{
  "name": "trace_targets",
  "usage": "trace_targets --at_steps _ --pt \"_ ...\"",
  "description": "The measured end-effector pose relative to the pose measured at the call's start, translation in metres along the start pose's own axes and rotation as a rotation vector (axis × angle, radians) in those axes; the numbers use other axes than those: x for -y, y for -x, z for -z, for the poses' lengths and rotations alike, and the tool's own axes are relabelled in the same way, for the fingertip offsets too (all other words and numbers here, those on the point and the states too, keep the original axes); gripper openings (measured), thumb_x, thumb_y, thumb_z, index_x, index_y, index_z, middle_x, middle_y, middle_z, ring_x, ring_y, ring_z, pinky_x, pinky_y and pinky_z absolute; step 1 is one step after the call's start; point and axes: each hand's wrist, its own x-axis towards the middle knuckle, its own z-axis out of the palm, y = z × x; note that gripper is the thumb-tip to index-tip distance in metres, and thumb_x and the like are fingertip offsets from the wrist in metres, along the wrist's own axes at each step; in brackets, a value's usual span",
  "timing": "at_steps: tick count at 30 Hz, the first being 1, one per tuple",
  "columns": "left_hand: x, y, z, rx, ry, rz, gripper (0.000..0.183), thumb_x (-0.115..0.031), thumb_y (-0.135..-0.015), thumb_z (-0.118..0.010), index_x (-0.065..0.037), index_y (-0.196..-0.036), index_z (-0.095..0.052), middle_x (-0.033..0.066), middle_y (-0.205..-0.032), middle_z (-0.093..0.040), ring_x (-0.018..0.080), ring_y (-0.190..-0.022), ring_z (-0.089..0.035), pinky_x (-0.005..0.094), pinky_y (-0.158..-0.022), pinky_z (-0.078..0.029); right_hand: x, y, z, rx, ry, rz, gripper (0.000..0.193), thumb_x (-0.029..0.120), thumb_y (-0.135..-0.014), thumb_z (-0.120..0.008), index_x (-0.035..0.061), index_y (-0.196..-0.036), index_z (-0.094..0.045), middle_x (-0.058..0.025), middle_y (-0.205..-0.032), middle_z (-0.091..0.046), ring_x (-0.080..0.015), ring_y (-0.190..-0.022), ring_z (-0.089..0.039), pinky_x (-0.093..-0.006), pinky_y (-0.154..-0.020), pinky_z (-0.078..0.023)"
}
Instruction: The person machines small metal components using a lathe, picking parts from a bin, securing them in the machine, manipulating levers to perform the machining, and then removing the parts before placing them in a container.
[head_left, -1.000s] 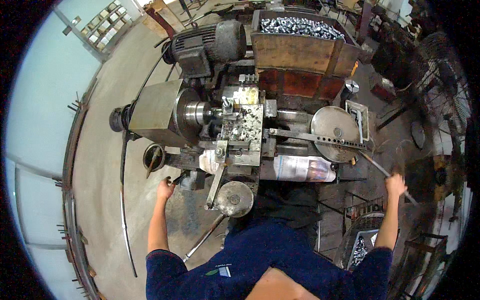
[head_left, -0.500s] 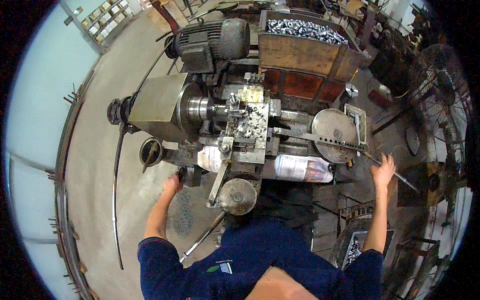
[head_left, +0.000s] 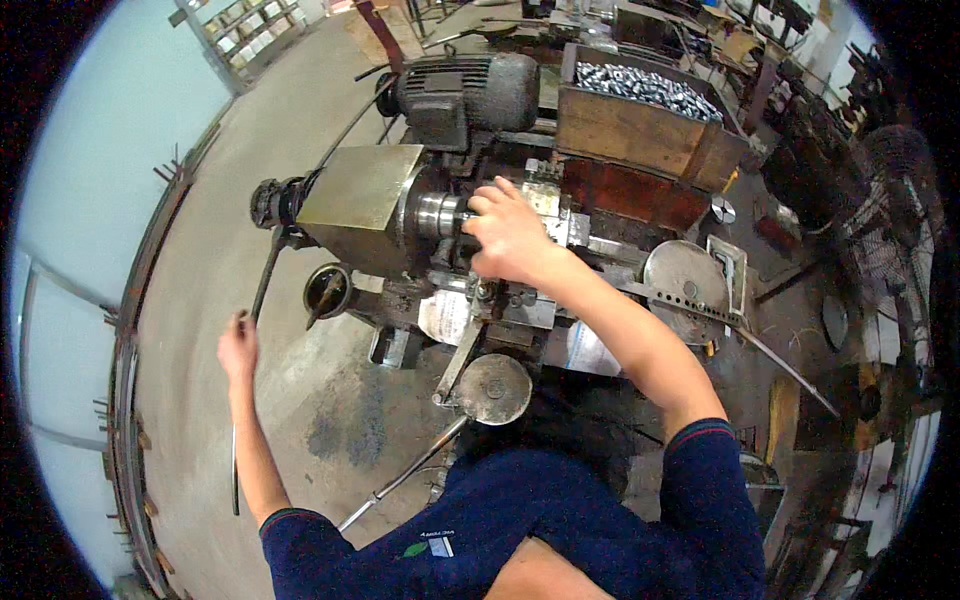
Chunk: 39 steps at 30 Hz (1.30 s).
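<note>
My left hand (head_left: 238, 348) is closed around the long metal lever (head_left: 266, 278), which hangs down beside the lathe. Over the middle of the machine, my right hand (head_left: 508, 232) has its fingers bent beside the shiny spindle nose (head_left: 438, 214). What its fingertips hold is hidden. Behind my right hand and forearm, the cross slide (head_left: 525, 308) is partly covered. A round metal disc (head_left: 495, 390) on a flat arm sits in front of the slide. To the right, a perforated bar (head_left: 690, 304) with a long rod handle (head_left: 790, 370) lies by a larger disc (head_left: 685, 272).
A dark motor (head_left: 470, 95) stands behind the metal spindle cover (head_left: 360, 195). Beyond the slide is a wooden crate (head_left: 625, 125) heaped with small shiny metal parts (head_left: 650, 88). A handwheel (head_left: 328, 290) juts out at the left front. Dark shavings (head_left: 345, 425) lie on the floor.
My right hand has left the rod handle on the right and reached in to the spindle. My left hand has moved left from the machine's front to the hanging lever. The view has shifted slightly.
</note>
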Motion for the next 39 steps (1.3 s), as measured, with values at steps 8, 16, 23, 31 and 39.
trace_targets --at_steps 8,16,23,31,39 --pt "0.005 0.094 -0.005 0.093 -0.198 0.338 0.051 -0.051 -0.083 -0.045 -0.003 -0.083 -0.061 0.0197 -0.076 -0.062 0.0389 -0.074 -0.060 0.0457 -0.065 -0.046 -0.005 -0.029 -0.049 0.330 -0.006 -0.171 0.023 0.019 -0.049 -0.061 0.0036 -0.065 -0.065 -0.0142 -0.076 -0.061 -0.0296 -0.085 -0.057 -0.0430 -0.093 -0.035" --pt "-0.026 0.113 0.000 0.146 -0.271 0.231 0.043 -0.042 -0.074 -0.061 -0.002 -0.087 -0.055 0.0196 -0.071 -0.061 0.0384 -0.069 -0.060 0.0461 -0.063 -0.047 0.021 -0.021 -0.008 0.239 0.090 -0.171 0.024 0.023 -0.050 -0.062 0.0041 -0.065 -0.065 -0.0139 -0.079 -0.061 -0.0295 -0.084 -0.056 -0.0405 -0.092 -0.033" --pt "-0.052 0.083 -0.018 0.057 -0.389 0.100 0.044 -0.035 -0.075 -0.061 -0.002 -0.102 -0.049 0.0180 -0.073 -0.062 0.0356 -0.070 -0.061 0.0444 -0.063 -0.048 0.006 -0.040 -0.029 0.443 0.021 -0.203 0.020 0.021 -0.056 -0.061 0.0070 -0.069 -0.066 -0.0136 -0.078 -0.064 -0.0303 -0.079 -0.061 -0.0418 -0.083 -0.041" --pt "-0.073 0.073 0.010 0.188 -0.328 -0.002 0.045 -0.026 -0.078 -0.061 -0.006 -0.116 -0.049 0.0186 -0.083 -0.062 0.0336 -0.075 -0.062 0.0413 -0.064 -0.049 0.012 -0.020 -0.012 0.140 0.064 -0.090 0.020 0.021 -0.054 -0.060 0.0029 -0.063 -0.063 -0.0153 -0.079 -0.059 -0.0313 -0.079 -0.056 -0.0371 -0.073 -0.045" --pt "-0.259 0.101 0.030 0.663 1.086 -0.201 0.044 -0.009 -0.078 -0.062 0.000 -0.119 -0.050 0.0068 -0.078 -0.065 0.0109 -0.076 -0.060 0.0268 -0.073 -0.047 0.074 0.072 0.041 -0.098 -0.470 0.107 0.023 0.016 -0.047 -0.064 -0.0005 -0.061 -0.056 -0.0145 -0.088 -0.053 -0.0303 -0.081 -0.047 -0.0384 -0.071 -0.043"
